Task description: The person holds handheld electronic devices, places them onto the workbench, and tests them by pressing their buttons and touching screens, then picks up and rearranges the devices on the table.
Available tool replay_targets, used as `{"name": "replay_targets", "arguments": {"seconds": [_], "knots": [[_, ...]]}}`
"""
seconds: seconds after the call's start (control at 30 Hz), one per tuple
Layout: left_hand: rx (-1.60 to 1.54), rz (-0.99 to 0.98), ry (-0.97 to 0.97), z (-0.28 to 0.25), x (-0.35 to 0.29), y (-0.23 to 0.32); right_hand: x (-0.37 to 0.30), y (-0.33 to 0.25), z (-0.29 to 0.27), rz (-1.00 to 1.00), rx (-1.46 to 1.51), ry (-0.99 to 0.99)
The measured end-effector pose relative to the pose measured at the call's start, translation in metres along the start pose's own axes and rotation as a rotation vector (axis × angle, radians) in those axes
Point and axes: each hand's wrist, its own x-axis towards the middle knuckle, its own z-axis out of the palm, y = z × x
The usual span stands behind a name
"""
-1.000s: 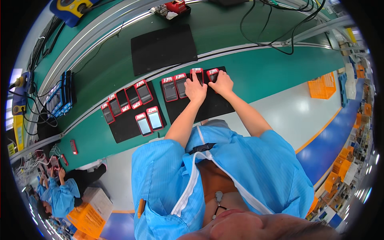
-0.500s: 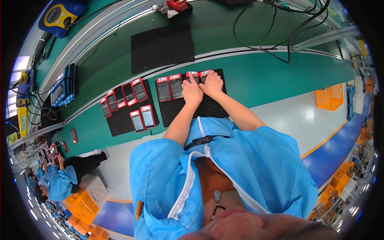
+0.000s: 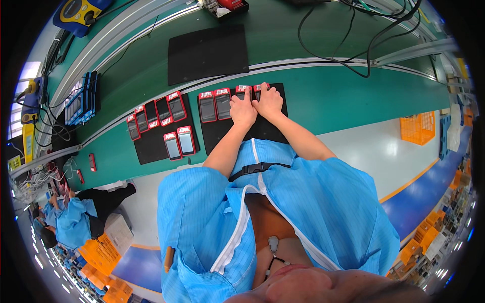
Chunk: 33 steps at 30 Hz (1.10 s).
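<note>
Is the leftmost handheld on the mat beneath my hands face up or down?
Face up: the red-framed handheld shows its dark screen.

Red Frames Glow Against Black and Green

Red-framed handheld devices (image 3: 207, 107) with dark grey screens and white labels (image 3: 206, 95) line a black mat (image 3: 217, 136) under and just left of the fingers (image 3: 248, 95). Farther left of them, a second black mat (image 3: 149, 151) bears more red-edged units (image 3: 177, 107), two with pale, grey-blue displays (image 3: 187, 143). Green worktop (image 3: 348, 101) surrounds the fingers; a plain black pad (image 3: 208, 55) lies beyond. On the wearer's side of the fingers, a bright blue jacket (image 3: 197, 202) shows fine stripes and a white zip (image 3: 230, 247). Well to their right, an orange lattice crate (image 3: 418, 128) meets pale grey floor (image 3: 364, 146), with orange-edged blue flooring (image 3: 410, 207) past it.
</note>
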Motion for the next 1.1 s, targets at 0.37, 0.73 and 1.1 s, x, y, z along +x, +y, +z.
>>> {"name": "replay_targets", "arguments": {"seconds": [0.37,0.73,1.1], "knots": [[0.019,0.012,-0.013,0.0044,0.0017,-0.0005,0.0013,-0.0017,-0.0011,0.02,-0.001,-0.006],[0.022,0.033,0.003,0.0018,-0.0004,0.0021,0.002,-0.0015,-0.004,0.038,-0.036,-0.085],[0.032,0.038,0.015,0.0053,0.0014,-0.0016,0.0026,-0.0036,-0.0035,0.038,-0.027,-0.083]]}}
